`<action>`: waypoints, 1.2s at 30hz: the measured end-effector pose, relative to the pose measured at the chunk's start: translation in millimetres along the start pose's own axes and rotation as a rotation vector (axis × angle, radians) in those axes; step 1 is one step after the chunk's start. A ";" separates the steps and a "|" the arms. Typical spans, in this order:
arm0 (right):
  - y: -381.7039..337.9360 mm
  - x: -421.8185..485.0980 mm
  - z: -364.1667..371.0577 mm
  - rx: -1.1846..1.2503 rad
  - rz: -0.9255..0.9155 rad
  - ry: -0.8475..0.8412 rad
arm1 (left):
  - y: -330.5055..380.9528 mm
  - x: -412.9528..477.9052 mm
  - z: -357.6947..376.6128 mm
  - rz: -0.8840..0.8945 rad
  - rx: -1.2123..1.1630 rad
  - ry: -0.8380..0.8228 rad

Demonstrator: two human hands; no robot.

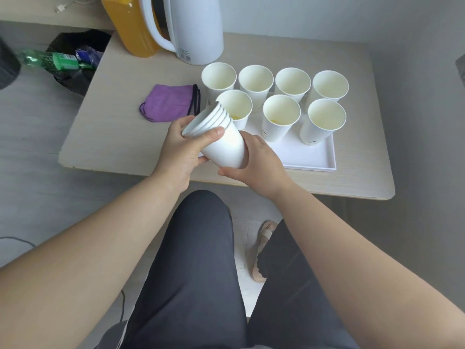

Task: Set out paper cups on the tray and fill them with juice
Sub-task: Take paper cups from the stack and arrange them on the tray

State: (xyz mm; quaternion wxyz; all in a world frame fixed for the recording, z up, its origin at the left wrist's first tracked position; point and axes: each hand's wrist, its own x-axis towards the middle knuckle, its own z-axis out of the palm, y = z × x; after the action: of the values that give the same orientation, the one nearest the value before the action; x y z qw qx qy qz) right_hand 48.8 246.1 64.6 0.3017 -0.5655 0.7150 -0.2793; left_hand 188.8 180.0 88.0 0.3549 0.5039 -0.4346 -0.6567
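Observation:
Several white paper cups (281,117) stand upright in two rows on a white tray (312,159). Two cups in the near row show a little orange juice at the bottom. Over the tray's near left corner I hold a tilted stack of nested paper cups (221,139). My left hand (183,149) grips the stack near its rims, thumb across the top. My right hand (256,159) holds the bottom end of the stack. A bottle of orange juice (130,26) stands at the back of the table beside a white jug (196,28).
A purple face mask (171,103) lies on the light wooden table (113,137) left of the tray. A green bottle (50,60) and a black bag (75,46) lie on the floor to the left. My knees are below the table's front edge.

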 end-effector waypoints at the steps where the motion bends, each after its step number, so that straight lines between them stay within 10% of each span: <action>1: 0.5 1.3 0.3 -0.012 -0.003 -0.006 | 1.7 1.2 -3.3 0.002 -0.010 0.025; 16: 38.1 18.4 5.0 0.569 0.244 -0.031 | 27.4 23.9 -55.5 -0.009 -0.215 0.155; 36: 40.7 34.7 24.8 0.641 0.125 -0.109 | 20.3 30.9 -62.2 -0.001 -0.190 0.105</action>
State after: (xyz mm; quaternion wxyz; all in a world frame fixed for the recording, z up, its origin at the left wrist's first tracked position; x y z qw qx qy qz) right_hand 35.1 219.0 14.1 0.5187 -0.4110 0.6067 -0.4404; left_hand 242.3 131.2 88.9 0.4232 0.5019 -0.3507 -0.6678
